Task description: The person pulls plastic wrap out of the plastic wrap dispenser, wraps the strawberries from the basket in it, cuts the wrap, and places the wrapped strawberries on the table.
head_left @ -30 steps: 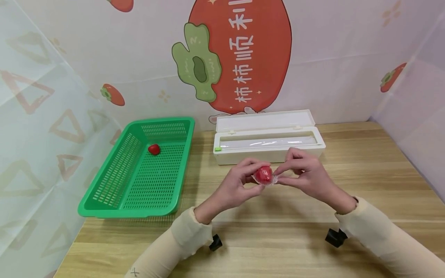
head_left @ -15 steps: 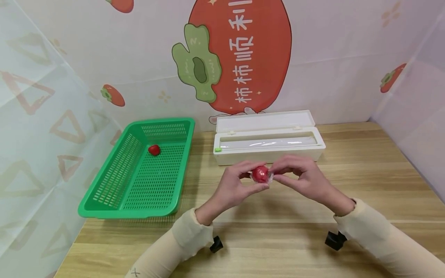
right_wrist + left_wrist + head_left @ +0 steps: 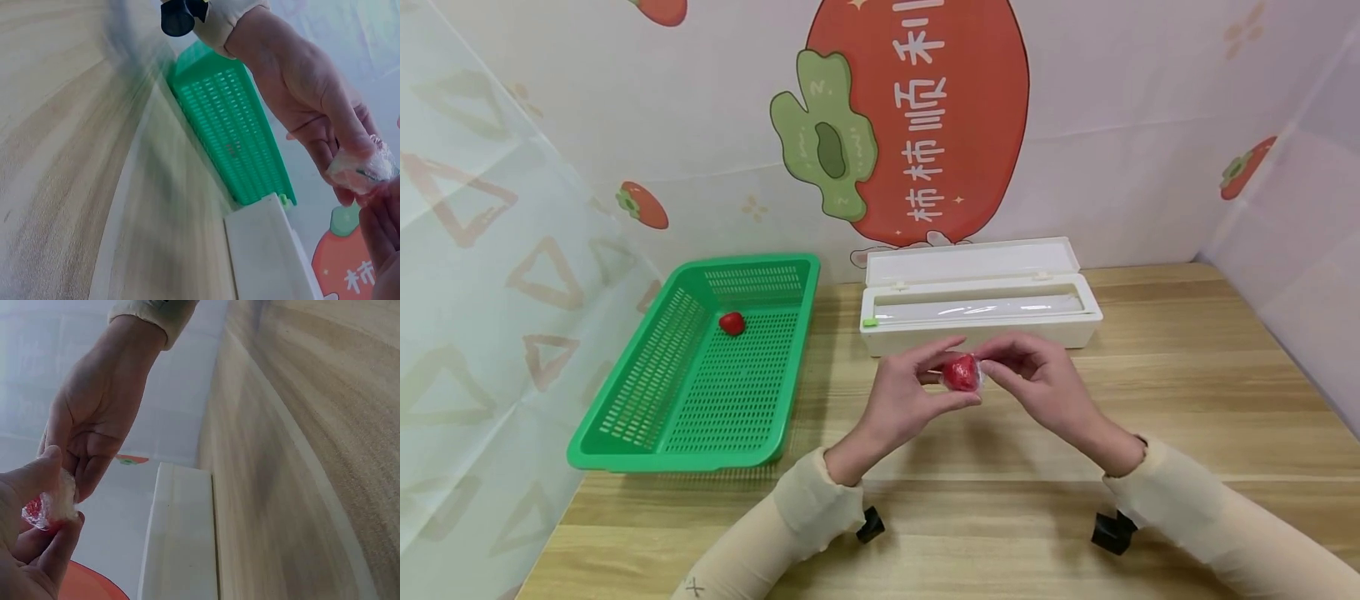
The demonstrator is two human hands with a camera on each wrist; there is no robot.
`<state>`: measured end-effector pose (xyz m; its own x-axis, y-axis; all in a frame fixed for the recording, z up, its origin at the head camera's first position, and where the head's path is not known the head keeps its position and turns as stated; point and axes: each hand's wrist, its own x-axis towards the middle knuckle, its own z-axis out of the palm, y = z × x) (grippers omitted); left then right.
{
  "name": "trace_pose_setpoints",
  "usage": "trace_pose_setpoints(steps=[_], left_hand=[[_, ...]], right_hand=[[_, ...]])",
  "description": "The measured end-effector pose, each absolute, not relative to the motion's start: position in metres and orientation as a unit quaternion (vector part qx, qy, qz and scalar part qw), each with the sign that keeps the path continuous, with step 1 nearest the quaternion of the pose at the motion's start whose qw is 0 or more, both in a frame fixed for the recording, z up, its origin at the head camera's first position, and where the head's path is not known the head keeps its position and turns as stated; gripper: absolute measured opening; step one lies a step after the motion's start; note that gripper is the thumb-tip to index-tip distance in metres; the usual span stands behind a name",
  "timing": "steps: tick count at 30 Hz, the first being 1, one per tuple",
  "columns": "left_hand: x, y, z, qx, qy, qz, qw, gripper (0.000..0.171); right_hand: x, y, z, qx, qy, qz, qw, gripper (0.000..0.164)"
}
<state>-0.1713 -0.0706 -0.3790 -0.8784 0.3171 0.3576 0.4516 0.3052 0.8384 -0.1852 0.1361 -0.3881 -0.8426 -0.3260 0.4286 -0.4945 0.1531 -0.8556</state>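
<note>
A small red fruit (image 3: 961,372), apparently a strawberry, is wrapped in clear plastic film above the table, in front of the white box. My left hand (image 3: 898,396) holds it between thumb and fingers from the left. From the other side my right hand (image 3: 1045,383) pinches the gathered film against the fruit with thumb and forefinger. In the left wrist view the crumpled plastic wrap (image 3: 64,497) bunches between both hands' fingertips. The right wrist view shows the film (image 3: 361,170) under the left thumb; the fruit is mostly hidden there.
A green basket (image 3: 786,383) with slotted walls stands at the left, and one red strawberry (image 3: 732,323) lies in it. Behind the hands is a white box (image 3: 977,337), lid raised, with a roll of clear film (image 3: 977,308) inside. Patterned cloth walls surround the wooden table (image 3: 985,517).
The right hand has shifted slightly left, its fingers closing in against the film beside the fruit. The fruit has moved a little left and turned in the left hand's grip.
</note>
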Motion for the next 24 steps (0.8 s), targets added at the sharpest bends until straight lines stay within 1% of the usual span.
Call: trace_pose_setpoints(steps=[3,7,11,15,18,21,24], left_hand=[[-0.171,-0.068,-0.378,-0.238,-0.810,-0.531,0.070,0.060],[-0.172,-0.064,-0.379,-0.236,-0.823,-0.507,0.098,0.055],[-0.172,-0.061,-0.379,-0.230,-0.834,-0.483,0.132,0.053],[-0.170,-0.060,-0.377,-0.228,-0.835,-0.480,0.143,0.051],[-0.169,-0.061,-0.376,-0.235,-0.829,-0.490,0.131,0.055],[-0.169,-0.063,-0.374,-0.254,-0.817,-0.507,0.102,0.063],[-0.171,-0.066,-0.373,-0.264,-0.811,-0.517,0.075,0.063]], right_hand=[[-0.184,0.134,-0.388,0.267,-0.746,0.608,0.038,0.017],[-0.180,0.129,-0.386,0.252,-0.725,0.641,-0.006,0.021],[-0.176,0.126,-0.386,0.240,-0.704,0.668,-0.030,0.025],[-0.175,0.126,-0.387,0.239,-0.688,0.684,-0.046,0.032],[-0.177,0.128,-0.387,0.238,-0.692,0.680,-0.045,0.033],[-0.181,0.132,-0.385,0.225,-0.702,0.674,-0.042,0.032],[-0.183,0.137,-0.383,0.213,-0.706,0.673,-0.054,0.033]])
